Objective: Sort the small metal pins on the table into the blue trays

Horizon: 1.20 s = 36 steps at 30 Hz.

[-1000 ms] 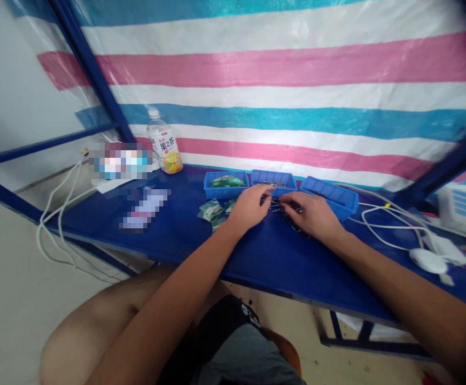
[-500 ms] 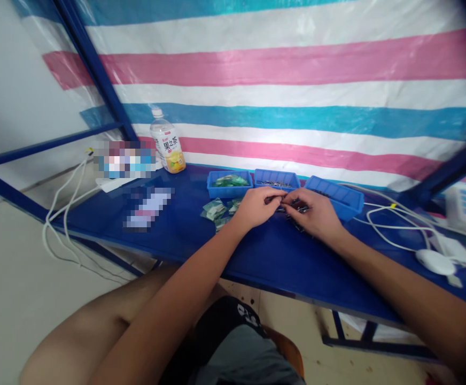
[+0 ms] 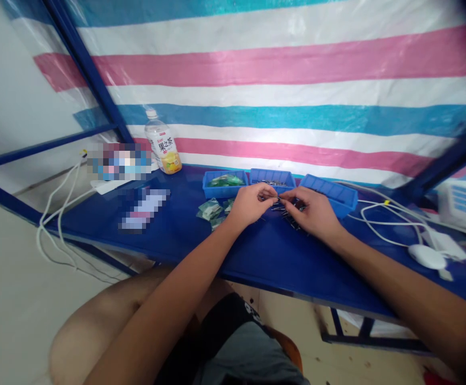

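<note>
My left hand (image 3: 251, 203) and my right hand (image 3: 311, 212) meet over the blue table (image 3: 185, 235), fingertips pinched together on a small dark metal part (image 3: 275, 200) between them. Several more small dark parts (image 3: 291, 220) lie scattered on the table under my right hand. Small green packets (image 3: 212, 209) lie just left of my left hand. Behind my hands stand three blue bins: the left bin (image 3: 224, 184) with green packets, the middle bin (image 3: 273, 178) with dark parts, the right bin (image 3: 329, 192).
A drink bottle (image 3: 162, 143) stands at the back left. White cables (image 3: 59, 214) hang off the left edge. At the right lie more white cables (image 3: 385, 224), a white mouse (image 3: 426, 255) and a white basket (image 3: 463, 206). A striped tarp (image 3: 281, 80) backs the table.
My fingers went from spread over the loose parts to pinched together on one small part between both hands. The view shifted slightly.
</note>
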Tool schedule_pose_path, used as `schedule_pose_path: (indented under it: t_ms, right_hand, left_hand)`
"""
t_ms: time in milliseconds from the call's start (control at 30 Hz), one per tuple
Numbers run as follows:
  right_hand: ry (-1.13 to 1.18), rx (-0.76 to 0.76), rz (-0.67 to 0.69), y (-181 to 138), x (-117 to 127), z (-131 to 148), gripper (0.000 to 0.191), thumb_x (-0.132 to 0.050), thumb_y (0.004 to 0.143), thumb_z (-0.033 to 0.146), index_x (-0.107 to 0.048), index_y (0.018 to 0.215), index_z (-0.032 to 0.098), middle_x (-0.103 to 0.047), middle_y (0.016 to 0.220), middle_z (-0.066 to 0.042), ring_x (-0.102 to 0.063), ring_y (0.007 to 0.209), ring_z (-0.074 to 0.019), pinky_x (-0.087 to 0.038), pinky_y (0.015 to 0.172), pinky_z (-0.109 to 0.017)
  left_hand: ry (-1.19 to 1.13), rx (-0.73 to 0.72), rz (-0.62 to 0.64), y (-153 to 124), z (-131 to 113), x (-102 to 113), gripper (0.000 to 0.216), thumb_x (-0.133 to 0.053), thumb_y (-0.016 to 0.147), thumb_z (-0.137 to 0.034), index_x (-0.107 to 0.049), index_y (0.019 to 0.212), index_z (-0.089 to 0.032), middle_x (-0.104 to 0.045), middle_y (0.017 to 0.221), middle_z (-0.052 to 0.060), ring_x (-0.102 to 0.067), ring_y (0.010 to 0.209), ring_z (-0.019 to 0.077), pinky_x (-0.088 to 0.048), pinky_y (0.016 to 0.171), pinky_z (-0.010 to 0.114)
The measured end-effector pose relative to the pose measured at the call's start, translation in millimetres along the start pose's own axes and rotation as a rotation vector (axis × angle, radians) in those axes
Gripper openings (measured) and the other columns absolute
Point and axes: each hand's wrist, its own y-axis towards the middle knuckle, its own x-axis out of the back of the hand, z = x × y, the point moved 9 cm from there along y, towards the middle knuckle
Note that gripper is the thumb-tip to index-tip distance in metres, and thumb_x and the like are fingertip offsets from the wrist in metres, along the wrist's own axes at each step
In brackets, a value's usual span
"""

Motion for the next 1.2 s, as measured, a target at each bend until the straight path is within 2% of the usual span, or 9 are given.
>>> schedule_pose_path:
  t_ms: [167, 267, 467, 533, 633, 733, 833, 933, 1200]
  right_hand:
    - [0.008, -0.023, 0.008, 0.2, -3.5, -4.8, 0.014, -0.066, 0.094, 0.03, -0.078, 0.099, 0.023, -0.078, 0.098, -0.007, -0.069, 0.078, -0.0222, -0.055, 0.071, -0.036]
    - [0.055, -0.097, 0.009, -1.4, -6.8, -10.2, 0.01, -0.069, 0.091, 0.03, -0.074, 0.096, 0.023, -0.079, 0.091, -0.005, -0.069, 0.073, -0.0213, -0.056, 0.07, -0.036]
    - [0.136, -0.057, -0.004, 0.0, -5.0, 2.0, 0.044, -0.064, 0.091, 0.025, -0.065, 0.135, 0.023, -0.075, 0.091, -0.004, -0.067, 0.071, -0.0196, -0.058, 0.07, -0.035]
    - [0.106, -0.036, -0.023, 1.1, -1.0, 4.4, 0.039, -0.063, 0.092, 0.025, -0.07, 0.131, 0.024, -0.076, 0.092, -0.005, -0.069, 0.075, -0.0208, -0.058, 0.071, -0.036]
    - [0.066, -0.074, -0.091, 1.0, 6.6, -1.7, 0.021, -0.065, 0.094, 0.03, -0.077, 0.11, 0.024, -0.078, 0.091, -0.005, -0.072, 0.078, -0.0227, -0.058, 0.071, -0.037]
    - [0.065, -0.087, -0.114, 0.4, 8.0, -5.7, 0.016, -0.067, 0.096, 0.032, -0.078, 0.103, 0.024, -0.08, 0.094, -0.006, -0.074, 0.081, -0.0233, -0.059, 0.073, -0.038]
    - [0.097, -0.047, -0.103, 0.4, 5.4, -1.7, 0.016, -0.067, 0.096, 0.032, -0.077, 0.104, 0.024, -0.079, 0.097, -0.006, -0.073, 0.084, -0.0237, -0.06, 0.073, -0.038]
    - [0.125, -0.009, -0.066, 0.1, 1.2, 5.0, 0.014, -0.069, 0.095, 0.032, -0.077, 0.102, 0.024, -0.079, 0.103, -0.007, -0.074, 0.091, -0.025, -0.06, 0.076, -0.038]
    - [0.112, -0.066, -0.016, -1.0, -0.4, 5.9, 0.015, -0.068, 0.095, 0.031, -0.078, 0.103, 0.023, -0.082, 0.101, -0.005, -0.076, 0.086, -0.0241, -0.059, 0.071, -0.036]
  left_hand:
    - [-0.073, 0.033, -0.006, -1.1, 2.4, -1.6, 0.018, -0.079, 0.089, -0.019, -0.073, 0.105, -0.019, -0.082, 0.096, 0.006, -0.078, 0.086, 0.0184, -0.063, 0.086, 0.034]
    - [-0.07, 0.058, 0.008, -1.9, 3.3, -2.6, 0.023, -0.08, 0.088, -0.023, -0.072, 0.11, -0.02, -0.083, 0.094, 0.006, -0.078, 0.084, 0.0194, -0.063, 0.085, 0.036]
    - [-0.084, 0.023, 0.005, -2.5, -1.7, -2.9, 0.032, -0.079, 0.09, -0.028, -0.073, 0.12, -0.019, -0.083, 0.107, 0.009, -0.079, 0.092, 0.0212, -0.064, 0.088, 0.037]
    - [-0.011, 0.019, -0.013, -3.2, -3.4, -0.3, 0.03, -0.076, 0.093, -0.034, -0.075, 0.119, -0.018, -0.083, 0.101, 0.009, -0.078, 0.088, 0.0216, -0.064, 0.09, 0.039]
    - [0.042, 0.031, 0.029, -4.6, -3.0, -2.1, 0.03, -0.067, 0.1, -0.035, -0.077, 0.122, -0.018, -0.083, 0.087, 0.007, -0.077, 0.077, 0.0206, -0.064, 0.087, 0.04]
    - [-0.023, 0.011, 0.073, -4.8, -2.4, -5.9, 0.034, -0.061, 0.101, -0.024, -0.074, 0.132, -0.019, -0.084, 0.098, 0.007, -0.079, 0.08, 0.0198, -0.065, 0.089, 0.04]
    - [-0.068, -0.023, 0.062, -2.7, -1.5, -5.8, 0.032, -0.062, 0.099, -0.021, -0.078, 0.126, -0.021, -0.083, 0.116, 0.008, -0.08, 0.099, 0.0228, -0.064, 0.098, 0.042]
    - [-0.137, -0.027, 0.055, -0.2, 0.6, -5.5, 0.028, -0.066, 0.098, -0.022, -0.08, 0.122, -0.02, -0.081, 0.124, 0.01, -0.078, 0.111, 0.0253, -0.062, 0.105, 0.044]
    - [-0.237, 0.02, -0.037, 1.0, 4.5, 4.3, 0.014, -0.069, 0.096, -0.019, -0.078, 0.107, -0.017, -0.082, 0.112, 0.012, -0.078, 0.105, 0.0226, -0.062, 0.105, 0.046]
